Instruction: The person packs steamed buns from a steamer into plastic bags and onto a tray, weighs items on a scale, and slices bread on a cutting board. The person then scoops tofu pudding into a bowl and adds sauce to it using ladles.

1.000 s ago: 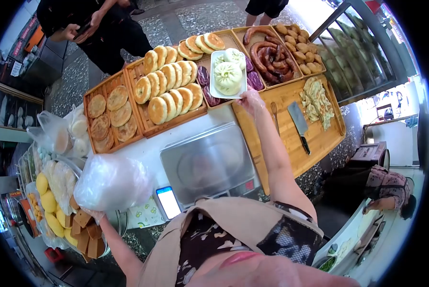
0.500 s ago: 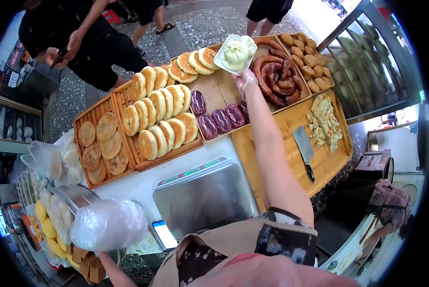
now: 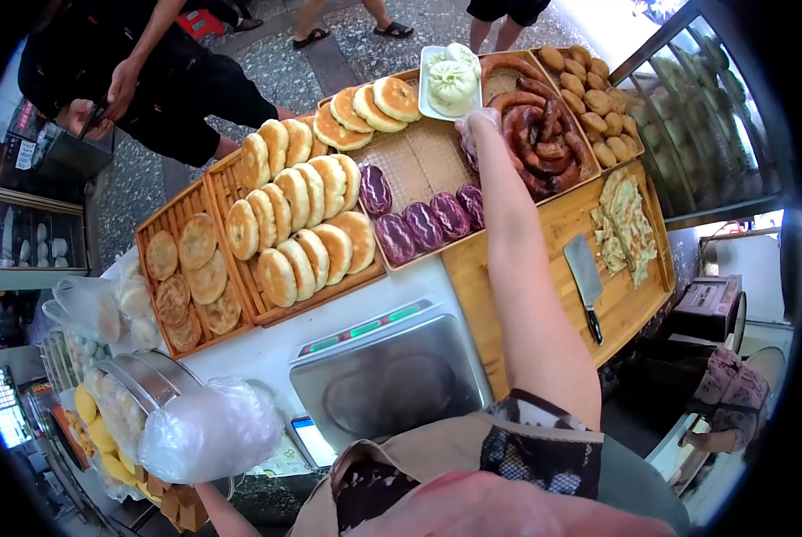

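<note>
My right hand [image 3: 479, 128], in a thin clear glove, grips the near edge of a white tray [image 3: 426, 100] that carries pale steamed buns [image 3: 452, 82]. The tray is over the far edge of a paper-lined tray, between golden flatbreads [image 3: 396, 98] and coiled brown sausages [image 3: 537, 134]. Purple marbled buns [image 3: 423, 226] lie just below my right wrist. At the lower left, my left forearm reaches up behind a puffed clear plastic bag [image 3: 211, 430]. That bag hides my left hand and its fingers, so I cannot tell whether they hold it.
A metal scale [image 3: 388, 380] and a phone [image 3: 313, 443] are in front of me. A cleaver [image 3: 585, 282] and sliced flatbread [image 3: 627, 228] lie on a wooden board [image 3: 531, 277]. Brown round pastries [image 3: 593, 107] fill the far-right tray. A person with a phone [image 3: 97, 116] stands across the counter.
My right hand has lowered the tray of buns slightly and to the right, closer to the sausages. My left forearm has shifted a little right. The whole view has turned slightly.
</note>
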